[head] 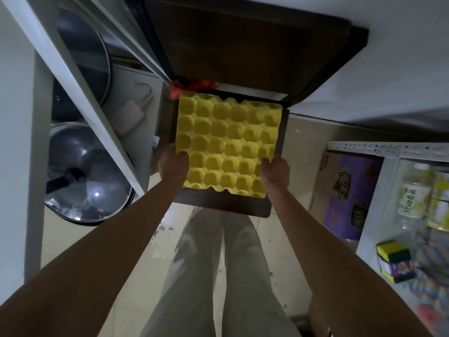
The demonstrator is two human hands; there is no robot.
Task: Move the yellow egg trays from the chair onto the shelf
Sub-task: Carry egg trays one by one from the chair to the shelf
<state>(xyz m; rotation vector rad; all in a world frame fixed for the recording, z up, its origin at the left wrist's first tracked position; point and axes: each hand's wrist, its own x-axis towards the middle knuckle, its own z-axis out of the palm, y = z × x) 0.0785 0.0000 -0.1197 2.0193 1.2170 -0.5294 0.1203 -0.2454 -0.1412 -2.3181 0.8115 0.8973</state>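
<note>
Here, far left, white shelf (73, 76): slanted white frame bars run across the left side of the view, with cookware stored behind them.
Pan lids (87, 173): two round glass lids with metal rims stand behind the frame, one above the other; the lower one has a dark knob at its middle.
Pale tool (130, 115): a small flat beige piece with a handle hangs just right of the upper lid.
Left hand (173, 166): closed on the near-left edge of the yellow egg tray, thumb on top of the rim, fingers tucked underneath and hidden.
Yellow egg tray (226, 144): lies over the dark chair seat, cups facing up, gripped on both near sides; whether more than one tray is stacked here cannot be told.
Chair (218, 205): dark brown seat showing under the tray along its near and right edges, beside the dark table (243, 45) above it.
Orange bag (192, 87): crumpled, just past the tray's far edge.
Right hand (275, 171): closed on the near-right edge of the tray, thumb over the rim, fingers below.
Purple box (349, 190): on the floor right of the chair.
Far right shelf (388, 148): holds bottles (413, 193) and a small yellow-green box (394, 261).
</note>
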